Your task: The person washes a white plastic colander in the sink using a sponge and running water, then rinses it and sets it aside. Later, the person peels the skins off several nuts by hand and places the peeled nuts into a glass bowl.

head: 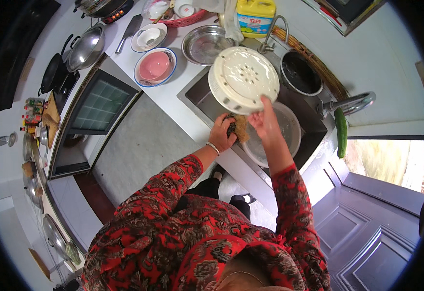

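Observation:
My right hand [264,122] grips the near rim of a white plastic colander [248,72], which is tilted above the sink with its perforated, wet base facing up. My left hand [222,134] rests near the front edge of the sink, closed around a dark scouring pad [230,123] and a brown fibrous scrubber [241,129]. Below the colander, a pale round basin [292,125] with water in it stands in the metal sink [312,140]. The colander hides part of that basin.
A black pot [301,72] and a curved faucet [350,103] are at the sink's far side, beside a cucumber [341,132]. Left of the sink are a steel basin [206,45], a pink bowl [154,66] inside a blue-rimmed one, and a cleaver [132,29]. A yellow detergent jug [255,18] stands behind.

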Demonstrator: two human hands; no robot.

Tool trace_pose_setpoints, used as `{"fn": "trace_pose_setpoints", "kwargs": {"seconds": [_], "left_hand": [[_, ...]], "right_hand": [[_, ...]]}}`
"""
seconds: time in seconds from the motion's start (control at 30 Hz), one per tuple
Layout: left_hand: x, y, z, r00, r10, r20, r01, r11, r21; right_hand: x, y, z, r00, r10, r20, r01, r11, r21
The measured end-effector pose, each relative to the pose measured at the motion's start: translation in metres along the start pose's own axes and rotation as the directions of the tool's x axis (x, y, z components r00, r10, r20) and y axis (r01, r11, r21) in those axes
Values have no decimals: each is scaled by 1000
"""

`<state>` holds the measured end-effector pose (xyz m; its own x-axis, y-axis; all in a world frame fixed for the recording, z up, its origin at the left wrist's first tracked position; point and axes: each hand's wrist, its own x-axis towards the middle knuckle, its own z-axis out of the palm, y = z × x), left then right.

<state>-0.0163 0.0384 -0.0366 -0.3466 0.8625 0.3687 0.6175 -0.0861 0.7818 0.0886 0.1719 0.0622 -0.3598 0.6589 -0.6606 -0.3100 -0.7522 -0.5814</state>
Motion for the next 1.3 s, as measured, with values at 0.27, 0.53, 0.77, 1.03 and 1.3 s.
{"fn": "trace_pose_setpoints", "kwargs": {"seconds": [0.27, 0.53, 0.77, 1.03, 1.3], "left_hand": [[-1, 1, 1, 1000, -27, 16, 27, 999, 25], [-4, 3, 0, 997, -70, 36, 70, 998, -9], [0, 10, 0, 995, -85, 52, 86, 996, -7], [-1, 3, 6, 998, -36, 54, 34, 999, 32], [-3, 5, 3, 997, -44, 70, 42, 999, 29]], "right_hand": [[103, -5, 126, 1000, -17, -20, 15, 995, -99], [162, -10, 167, 997, -52, 53, 71, 872, -484], [164, -11, 160, 1000, -15, 2, 11, 613, -790], [176, -16, 167, 929, -280, 244, 218, -121, -968], [171, -6, 139, 839, -400, 369, 363, -93, -927]]}}
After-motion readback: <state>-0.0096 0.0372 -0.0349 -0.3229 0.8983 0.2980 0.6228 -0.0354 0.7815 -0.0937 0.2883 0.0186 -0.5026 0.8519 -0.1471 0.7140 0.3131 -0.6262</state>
